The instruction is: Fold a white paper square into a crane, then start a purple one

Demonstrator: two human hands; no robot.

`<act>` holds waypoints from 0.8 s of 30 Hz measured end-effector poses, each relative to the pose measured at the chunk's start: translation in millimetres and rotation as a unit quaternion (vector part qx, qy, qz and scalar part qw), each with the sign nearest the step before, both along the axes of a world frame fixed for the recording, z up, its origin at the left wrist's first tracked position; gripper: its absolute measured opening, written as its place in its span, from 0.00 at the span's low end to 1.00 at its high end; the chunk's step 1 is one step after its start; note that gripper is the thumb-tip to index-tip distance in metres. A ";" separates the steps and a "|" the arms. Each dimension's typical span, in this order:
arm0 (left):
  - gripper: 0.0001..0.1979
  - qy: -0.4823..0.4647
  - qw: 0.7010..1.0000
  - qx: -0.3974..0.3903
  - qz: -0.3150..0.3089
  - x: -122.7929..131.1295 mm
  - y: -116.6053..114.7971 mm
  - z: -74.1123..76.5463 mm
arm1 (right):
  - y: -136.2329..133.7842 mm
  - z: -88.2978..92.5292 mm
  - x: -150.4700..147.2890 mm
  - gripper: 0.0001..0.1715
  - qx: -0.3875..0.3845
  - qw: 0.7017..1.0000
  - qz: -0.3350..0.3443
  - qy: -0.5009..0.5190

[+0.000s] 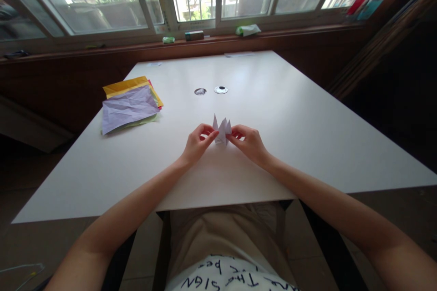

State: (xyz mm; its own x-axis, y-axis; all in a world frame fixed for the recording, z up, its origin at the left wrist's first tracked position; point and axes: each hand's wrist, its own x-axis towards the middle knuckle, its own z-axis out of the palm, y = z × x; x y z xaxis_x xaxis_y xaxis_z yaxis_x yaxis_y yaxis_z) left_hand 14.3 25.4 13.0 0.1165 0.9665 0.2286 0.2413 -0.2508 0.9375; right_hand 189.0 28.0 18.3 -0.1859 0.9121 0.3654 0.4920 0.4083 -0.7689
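A small piece of folded white paper (221, 132) with several upright points is held just above or on the white table (293, 113), close in front of me. My left hand (200, 142) pinches its left side between thumb and fingers. On the other side, my right hand (248, 142) grips the right edge with thumb and fingertips. Parts of the paper are hidden behind the fingertips.
Left on the table lies a stack of creased coloured paper, lilac (129, 107) on top and yellow (126, 85) beneath. Two round cable holes (200, 92) sit beyond my hands. Small packets and a box (194, 35) stand on the window sill.
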 end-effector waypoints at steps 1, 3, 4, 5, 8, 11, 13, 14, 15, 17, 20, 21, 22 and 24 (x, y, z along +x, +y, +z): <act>0.14 0.003 1.000 0.006 -0.018 1.1 -1.4 0.8 | -0.7 0.5 -0.3 0.07 -0.003 1.000 0.013 0.006; 0.14 0.014 0.999 0.014 -0.041 2.4 -3.1 1.4 | -2.3 1.9 -1.0 0.10 -0.015 0.999 0.047 0.019; 0.14 0.018 0.999 0.015 -0.045 2.6 -3.4 1.2 | -3.1 2.5 -1.2 0.12 -0.022 0.997 0.064 0.024; 0.14 0.019 0.999 0.014 -0.045 2.5 -3.3 0.7 | -3.8 3.0 -1.4 0.13 -0.029 0.996 0.075 0.030; 0.14 0.009 0.999 0.008 -0.042 1.4 -1.6 -1.0 | -4.6 3.1 -1.1 0.13 -0.031 0.997 0.059 0.041; 0.15 0.007 0.999 0.011 -0.051 0.9 -0.6 -1.9 | -3.4 2.0 -0.7 0.11 0.004 0.999 0.018 0.051; 0.15 0.014 0.998 0.013 -0.064 1.0 -0.4 -2.4 | -2.3 1.3 -0.8 0.11 0.022 0.998 0.020 0.059; 0.15 0.019 0.997 0.013 -0.071 1.1 -0.2 -2.9 | -1.8 1.1 -1.0 0.11 0.026 0.997 0.028 0.061; 0.15 0.022 0.997 0.013 -0.077 1.1 0.1 -3.5 | -1.3 0.9 -1.2 0.10 0.027 0.997 0.036 0.058; 0.15 0.027 0.996 0.019 -0.083 0.7 1.1 -5.4 | -0.5 0.4 -1.3 0.08 0.030 0.997 0.045 0.046; 0.14 0.040 0.995 0.038 -0.078 -0.4 3.0 -8.3 | 0.5 -0.7 -0.9 0.06 0.034 0.998 0.037 0.027; 0.13 0.045 0.995 0.042 -0.074 -0.8 3.5 -8.9 | 0.8 -1.2 -0.8 0.05 0.032 0.999 0.034 0.022; 0.12 0.051 0.995 0.042 -0.070 -1.1 3.8 -9.3 | 1.1 -1.7 -0.7 0.05 0.029 0.999 0.032 0.017; 0.10 0.060 0.995 0.037 -0.064 -1.7 3.9 -9.5 | 1.5 -2.4 -0.8 0.05 0.018 0.999 0.036 0.008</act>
